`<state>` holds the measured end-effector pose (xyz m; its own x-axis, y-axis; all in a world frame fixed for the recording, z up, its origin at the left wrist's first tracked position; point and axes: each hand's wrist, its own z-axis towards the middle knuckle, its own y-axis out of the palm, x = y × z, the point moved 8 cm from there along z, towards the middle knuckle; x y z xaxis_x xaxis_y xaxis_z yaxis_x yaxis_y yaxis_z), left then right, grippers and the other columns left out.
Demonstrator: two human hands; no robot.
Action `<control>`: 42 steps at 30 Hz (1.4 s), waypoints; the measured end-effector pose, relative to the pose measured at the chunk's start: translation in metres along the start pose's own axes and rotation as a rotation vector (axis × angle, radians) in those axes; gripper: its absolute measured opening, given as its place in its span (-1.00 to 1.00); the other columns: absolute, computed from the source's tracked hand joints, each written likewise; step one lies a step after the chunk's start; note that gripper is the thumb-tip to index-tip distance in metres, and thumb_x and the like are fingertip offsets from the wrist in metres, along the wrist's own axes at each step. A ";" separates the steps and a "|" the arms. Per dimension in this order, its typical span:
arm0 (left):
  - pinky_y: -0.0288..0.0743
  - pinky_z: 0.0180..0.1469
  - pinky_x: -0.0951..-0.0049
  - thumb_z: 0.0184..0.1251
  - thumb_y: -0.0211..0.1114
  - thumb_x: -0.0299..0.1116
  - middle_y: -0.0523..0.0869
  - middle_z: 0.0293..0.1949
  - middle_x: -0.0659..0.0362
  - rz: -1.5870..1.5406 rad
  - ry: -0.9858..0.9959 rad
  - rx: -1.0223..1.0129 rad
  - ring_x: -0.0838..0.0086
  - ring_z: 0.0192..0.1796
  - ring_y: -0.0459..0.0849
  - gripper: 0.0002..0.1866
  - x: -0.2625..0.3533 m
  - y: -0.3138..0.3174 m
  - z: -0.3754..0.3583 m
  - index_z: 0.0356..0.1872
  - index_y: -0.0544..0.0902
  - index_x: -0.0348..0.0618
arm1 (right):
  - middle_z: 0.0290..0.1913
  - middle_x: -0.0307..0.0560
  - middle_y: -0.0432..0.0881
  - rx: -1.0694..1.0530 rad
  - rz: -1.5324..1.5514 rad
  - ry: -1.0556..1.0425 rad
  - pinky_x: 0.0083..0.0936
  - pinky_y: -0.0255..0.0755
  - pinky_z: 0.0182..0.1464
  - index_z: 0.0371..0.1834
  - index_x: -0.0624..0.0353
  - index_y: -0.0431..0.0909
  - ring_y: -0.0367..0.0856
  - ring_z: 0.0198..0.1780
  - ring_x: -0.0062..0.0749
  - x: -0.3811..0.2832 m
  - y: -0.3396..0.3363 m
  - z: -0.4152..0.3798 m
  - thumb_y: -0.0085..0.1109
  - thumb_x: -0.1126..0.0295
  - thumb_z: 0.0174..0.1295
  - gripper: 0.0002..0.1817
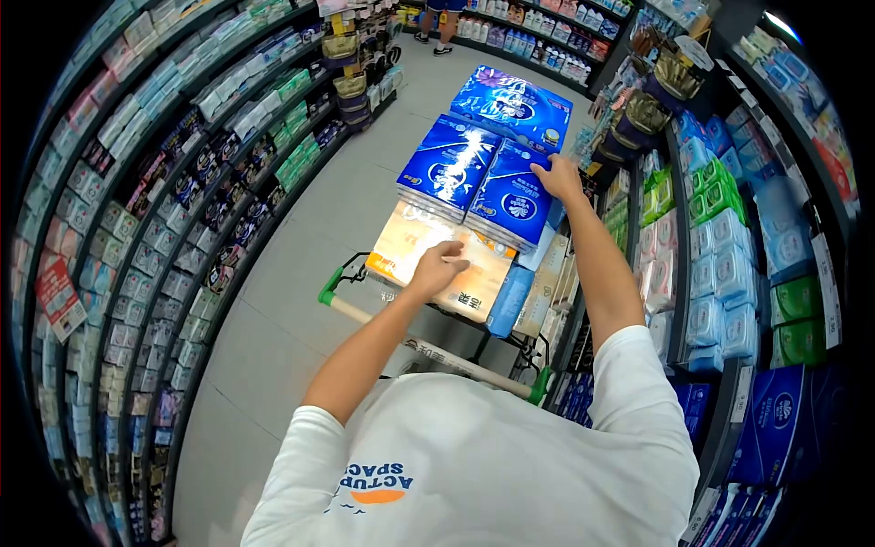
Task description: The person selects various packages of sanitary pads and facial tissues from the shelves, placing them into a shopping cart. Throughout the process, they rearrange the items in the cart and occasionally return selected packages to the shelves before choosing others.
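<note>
A cart with a pale handle (437,357) and green ends carries stacked tissue packs. My left hand (439,271) rests over an orange and cream pack (387,248), fingers apart and holding nothing. Farther up, my right hand (559,177) touches the upper right edge of a blue pack (513,196), its fingers bent; whether it grips the pack is unclear. Beside that pack lies another blue one (444,164), and a larger blue pack (512,105) is at the far end. A light blue pack (510,301) stands at the cart's right side.
Shelves of small packs (182,210) curve along the left. On the right, shelves hold wipes (725,264) and blue packs (775,410), close to the cart. Grey tiled floor (273,301) runs left of the cart. A person's legs (446,29) show at the aisle's far end.
</note>
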<state>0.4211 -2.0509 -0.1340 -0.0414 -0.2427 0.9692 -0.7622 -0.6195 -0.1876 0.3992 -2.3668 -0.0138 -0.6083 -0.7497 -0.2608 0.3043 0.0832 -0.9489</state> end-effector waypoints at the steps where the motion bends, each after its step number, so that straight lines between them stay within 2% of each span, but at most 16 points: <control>1: 0.61 -0.11 0.38 0.19 0.39 -0.32 0.61 0.12 -0.01 -0.120 -0.057 -0.041 0.33 -0.03 0.68 -0.39 -0.004 0.013 -0.003 0.29 0.46 -0.25 | 0.05 0.26 0.62 0.067 -0.011 0.051 -0.16 0.40 0.21 0.08 0.30 0.59 0.51 0.19 0.08 0.003 -0.001 -0.003 0.25 -0.10 0.16 -0.34; 4: 0.60 -0.02 0.38 0.22 0.41 -0.29 0.49 0.23 -0.08 -0.328 -0.181 -0.147 0.32 0.03 0.65 -0.15 -0.006 0.044 -0.002 0.45 0.16 -0.34 | 0.06 0.28 0.61 0.107 -0.019 0.078 -0.15 0.41 0.20 0.09 0.31 0.58 0.53 0.15 0.11 0.000 -0.002 -0.006 0.18 -0.18 0.18 -0.28; 7: 0.58 0.04 0.35 0.25 0.39 -0.25 0.48 0.24 -0.10 -0.466 -0.195 -0.179 0.29 0.08 0.63 -0.13 0.009 0.056 0.000 0.46 0.11 -0.40 | -0.01 0.30 0.66 0.070 0.026 0.098 -0.10 0.44 0.15 -0.01 0.33 0.66 0.52 0.14 0.12 -0.003 -0.007 -0.016 0.18 -0.24 0.13 -0.25; 8: 0.56 0.07 0.35 0.27 0.37 -0.24 0.50 0.21 -0.09 -0.512 -0.239 -0.176 0.28 0.09 0.62 -0.18 0.011 0.059 0.001 0.42 0.16 -0.42 | -0.04 0.30 0.67 0.000 0.070 0.117 -0.09 0.45 0.13 -0.06 0.34 0.69 0.51 0.15 0.11 -0.003 -0.006 -0.020 0.19 -0.26 0.11 -0.25; 10: 0.54 0.10 0.35 0.28 0.36 -0.22 0.52 0.18 -0.08 -0.559 -0.283 -0.189 0.27 0.10 0.61 -0.23 0.012 0.068 0.002 0.38 0.22 -0.44 | -0.14 0.29 0.70 0.116 0.019 0.070 -0.13 0.48 0.10 -0.13 0.35 0.71 0.61 0.02 0.07 0.000 -0.004 -0.026 0.24 -0.27 0.06 -0.24; 12: 0.51 0.16 0.31 0.31 0.33 -0.21 0.57 0.10 -0.05 -0.675 -0.268 -0.151 0.23 0.11 0.60 -0.40 0.012 0.070 0.001 0.24 0.38 -0.36 | -0.16 0.25 0.71 0.097 0.195 0.067 -0.21 0.50 0.05 -0.18 0.33 0.73 0.68 -0.12 -0.02 0.008 0.000 -0.028 0.27 -0.27 0.04 -0.27; 13: 0.53 0.15 0.27 0.32 0.31 -0.26 0.61 0.01 -0.02 -0.720 -0.301 -0.126 0.21 0.07 0.62 -0.58 0.012 0.073 0.000 0.07 0.47 -0.30 | -0.22 0.18 0.72 0.119 0.247 0.047 -0.28 0.51 -0.05 -0.26 0.29 0.73 0.70 -0.23 -0.10 0.008 -0.004 -0.030 0.30 -0.24 0.04 -0.33; 17: 0.56 0.10 0.24 0.31 0.28 -0.37 0.66 -0.08 0.01 -0.818 -0.309 -0.145 0.21 0.00 0.64 -0.68 0.018 0.087 -0.010 0.01 0.51 -0.30 | -0.24 0.21 0.69 0.156 0.467 -0.051 -0.23 0.49 -0.11 -0.23 0.27 0.59 0.68 -0.14 0.01 -0.012 -0.038 -0.061 0.30 -0.06 0.15 -0.49; 22: 0.59 0.09 0.19 0.25 0.27 -0.37 0.65 -0.09 0.04 -0.827 -0.299 -0.192 0.19 -0.01 0.64 -0.63 0.032 0.109 -0.011 0.03 0.49 -0.30 | -0.19 0.21 0.65 0.352 0.469 -0.090 -0.21 0.48 -0.05 -0.20 0.24 0.55 0.63 -0.11 0.05 -0.005 -0.103 -0.096 0.37 0.13 0.06 -0.58; 28: 0.67 -0.07 0.13 0.23 0.22 -0.48 0.64 -0.09 0.17 -0.721 -0.116 -0.465 0.29 -0.10 0.68 -0.57 0.117 0.171 -0.004 0.14 0.40 -0.05 | -0.18 0.14 0.54 0.719 0.182 -0.089 -0.14 0.38 0.03 -0.16 0.26 0.44 0.50 -0.05 0.07 0.025 -0.224 -0.181 0.31 0.28 0.05 -0.62; 29: 0.68 -0.08 0.10 0.22 0.21 -0.51 0.61 -0.04 0.16 -0.727 -0.099 -0.509 0.31 -0.06 0.66 -0.50 0.138 0.186 -0.008 0.19 0.32 -0.05 | -0.10 0.12 0.55 0.710 0.131 -0.026 -0.18 0.38 0.07 -0.13 0.26 0.47 0.50 0.02 0.05 0.030 -0.249 -0.202 0.31 0.27 0.08 -0.63; 32: 0.68 -0.07 0.04 0.20 0.20 -0.56 0.56 0.02 0.14 -0.714 0.046 -0.617 0.33 -0.01 0.64 -0.46 0.194 0.232 -0.018 0.22 0.30 -0.07 | -0.10 0.14 0.54 0.894 -0.033 -0.024 -0.21 0.41 0.07 0.03 0.29 0.47 0.52 -0.01 0.04 0.037 -0.318 -0.278 0.29 0.35 0.08 -0.55; 33: 0.68 -0.06 0.01 0.18 0.19 -0.62 0.54 0.06 0.13 -0.719 0.086 -0.659 0.32 0.02 0.63 -0.43 0.216 0.247 -0.024 0.23 0.29 -0.09 | -0.09 0.17 0.53 0.894 -0.092 0.011 -0.19 0.40 0.09 0.07 0.33 0.45 0.50 0.01 0.07 0.040 -0.336 -0.303 0.28 0.33 0.08 -0.51; 36: 0.72 -0.08 0.14 0.17 0.24 -0.65 0.54 0.04 0.10 -0.765 0.235 -0.805 0.33 0.00 0.63 -0.42 0.274 0.287 -0.052 0.24 0.30 -0.17 | -0.06 0.20 0.53 0.869 -0.251 0.237 -0.18 0.44 0.07 0.11 0.40 0.41 0.50 0.03 0.10 0.044 -0.379 -0.376 0.28 0.32 0.08 -0.45; 40: 0.71 -0.07 0.25 0.20 0.30 -0.64 0.53 0.10 0.02 -0.770 0.492 -0.963 0.30 0.04 0.62 -0.43 0.337 0.329 -0.091 0.23 0.29 -0.28 | -0.18 0.20 0.57 0.808 -0.492 0.443 -0.18 0.52 -0.08 0.02 0.42 0.42 0.59 -0.12 0.10 0.036 -0.413 -0.456 0.32 0.34 0.05 -0.49; 42: 0.68 -0.09 0.30 0.18 0.33 -0.64 0.57 0.03 0.03 -0.773 0.610 -1.004 0.33 0.03 0.61 -0.44 0.361 0.348 -0.107 0.21 0.33 -0.29 | -0.27 0.19 0.58 0.792 -0.581 0.535 -0.22 0.53 -0.16 -0.05 0.41 0.44 0.61 -0.19 0.07 0.029 -0.423 -0.485 0.36 0.34 0.03 -0.51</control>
<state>0.0722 -2.2743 0.1679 0.5222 0.4276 0.7379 -0.8400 0.4074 0.3584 -0.1030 -2.1048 0.2939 -0.9889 -0.1435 -0.0382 0.1360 -0.7723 -0.6206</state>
